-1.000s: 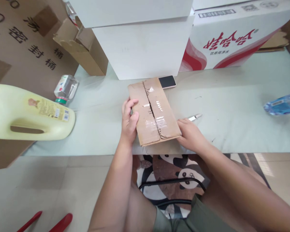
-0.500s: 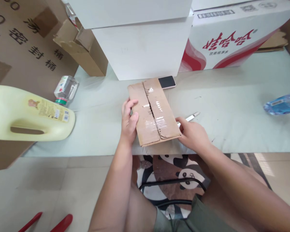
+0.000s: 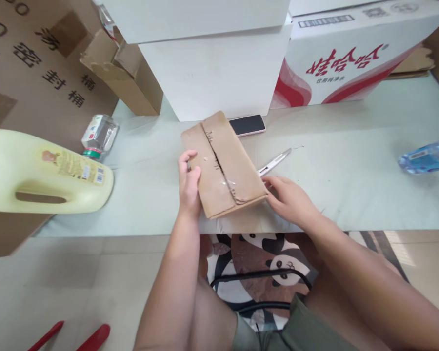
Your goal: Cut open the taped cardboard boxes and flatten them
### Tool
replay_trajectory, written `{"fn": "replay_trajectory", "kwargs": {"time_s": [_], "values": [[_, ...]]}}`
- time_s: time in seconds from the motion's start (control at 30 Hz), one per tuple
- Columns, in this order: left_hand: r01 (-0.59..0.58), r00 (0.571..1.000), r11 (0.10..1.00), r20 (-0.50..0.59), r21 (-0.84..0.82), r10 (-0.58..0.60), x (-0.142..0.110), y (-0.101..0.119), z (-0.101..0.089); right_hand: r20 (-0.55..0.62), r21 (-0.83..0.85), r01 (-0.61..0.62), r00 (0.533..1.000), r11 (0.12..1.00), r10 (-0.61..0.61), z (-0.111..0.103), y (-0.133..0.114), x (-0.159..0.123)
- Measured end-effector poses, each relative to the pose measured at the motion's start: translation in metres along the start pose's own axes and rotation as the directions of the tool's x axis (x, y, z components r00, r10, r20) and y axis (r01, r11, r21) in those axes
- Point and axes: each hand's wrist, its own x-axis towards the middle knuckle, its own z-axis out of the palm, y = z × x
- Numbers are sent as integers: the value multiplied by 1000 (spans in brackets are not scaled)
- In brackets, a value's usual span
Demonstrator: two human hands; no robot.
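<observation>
A flat brown cardboard box with a taped, split seam rests slanted on the pale table near its front edge. My left hand is closed round the box's left edge, thumb on top. My right hand presses its fingers against the box's near right corner and holds it there. A slim silver knife-like tool lies on the table just beyond my right hand, apart from it. A dark phone lies flat behind the box.
A large white box and a red-and-white carton stand at the back. An open brown box, a small clear bottle and a big yellow jug are at the left. A blue bottle lies at the right.
The cardboard box has shifted left and turned, uncovering more of the phone. My right hand has slid left along with the box's corner, and the silver tool now lies fully uncovered.
</observation>
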Motion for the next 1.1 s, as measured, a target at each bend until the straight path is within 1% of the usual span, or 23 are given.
{"fn": "replay_trajectory", "kwargs": {"time_s": [0.07, 0.13, 0.17, 0.23, 0.3, 0.33, 0.4, 0.47, 0.53, 0.6, 0.7, 0.8, 0.87, 0.97, 1.03, 1.1], "values": [[55, 994, 988, -82, -143, -68, 4, 4, -3, 37, 99, 21, 999, 995, -24, 1, 0, 0], [85, 981, 962, -150, -261, -127, 10, 5, -9, 71, 237, 22, 997, 971, -40, 1, -1, 0], [109, 972, 944, -167, -312, -167, 13, 4, -12, 81, 316, 20, 996, 949, -48, 1, -1, -1], [197, 945, 897, -168, -395, -281, 16, 1, -17, 91, 481, 27, 993, 876, -81, 1, 0, -2], [272, 916, 847, -147, -457, -373, 14, -2, -16, 85, 631, 59, 986, 774, -144, 2, 0, -4], [290, 910, 825, -127, -486, -395, 12, -2, -14, 71, 688, 85, 981, 721, -183, 3, 0, -4], [344, 898, 776, -54, -529, -436, 5, -1, -6, 28, 757, 148, 966, 636, -257, 7, 0, -4], [452, 857, 713, 39, -536, -514, -2, 3, 3, -25, 797, 190, 959, 573, -283, 12, 1, -3], [556, 798, 623, 142, -550, -586, -9, 8, 12, -53, 845, 175, 968, 505, -246, 19, 2, -2], [617, 751, 538, 225, -575, -621, -15, 10, 19, -42, 896, 117, 983, 430, -179, 25, 1, -1], [674, 693, 467, 270, -573, -669, -21, 10, 27, 42, 947, 3, 991, 322, -130, 27, -3, -1], [726, 635, 408, 313, -553, -706, -25, 7, 31, 96, 971, -79, 993, 225, -68, 20, -8, 0], [747, 615, 375, 357, -549, -703, -26, 7, 33, 100, 980, -102, 995, 169, 19, 15, -9, 1], [777, 598, 354, 436, -520, -672, -24, 8, 33, 100, 988, -114, 986, 102, 130, 10, -9, 2], [790, 594, 362, 468, -495, -654, -23, 8, 32, 91, 990, -106, 983, 94, 158, 10, -9, 3], [785, 606, 384, 470, -487, -642, -23, 7, 30, 77, 988, -96, 986, 120, 149, 12, -9, 3]]}}
